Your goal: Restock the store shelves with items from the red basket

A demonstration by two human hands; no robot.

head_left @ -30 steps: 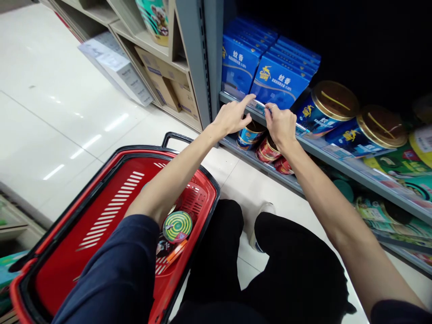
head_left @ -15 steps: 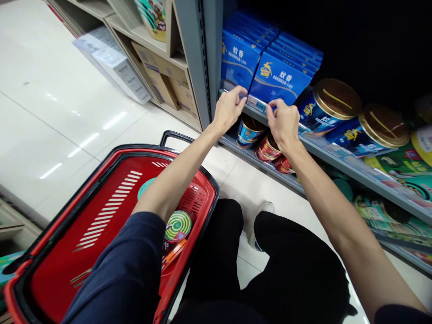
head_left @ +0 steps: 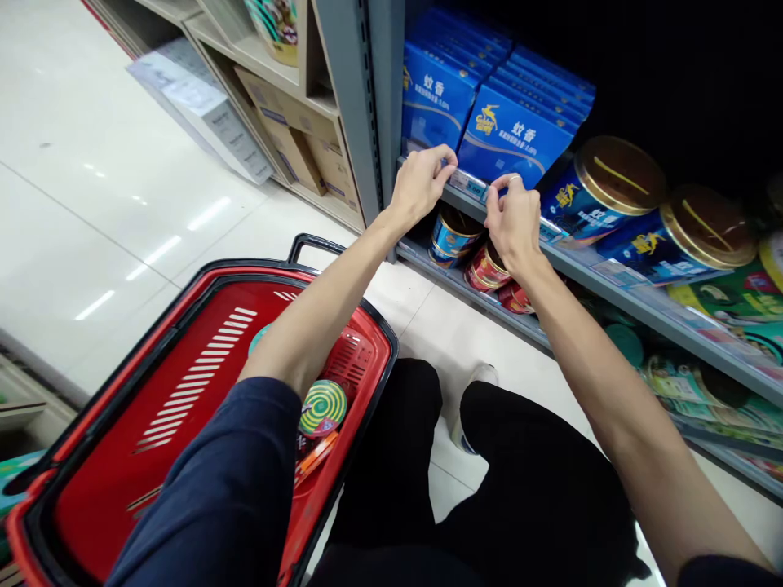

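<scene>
Got a small white price label (head_left: pixel 470 185) sitting in my grey metal shelf edge (head_left: pixel 612 292), running at a slant across view. Blue box of mosquito coils (head_left: pixel 512 134) stands upright just behind it, at 12 o'clock, gold lettering on front, matching boxes packed in rows beside and behind.

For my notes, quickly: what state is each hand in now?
Left hand: curled on the shelf edge; hold unclear.
Right hand: curled at the price label; hold unclear.

I'm seeing blue boxes (head_left: pixel 512 134), gold-lidded blue tins (head_left: pixel 603 187), a black-rimmed red basket (head_left: pixel 116 489), and a yellow-green spiral disc (head_left: pixel 323 408).
</scene>
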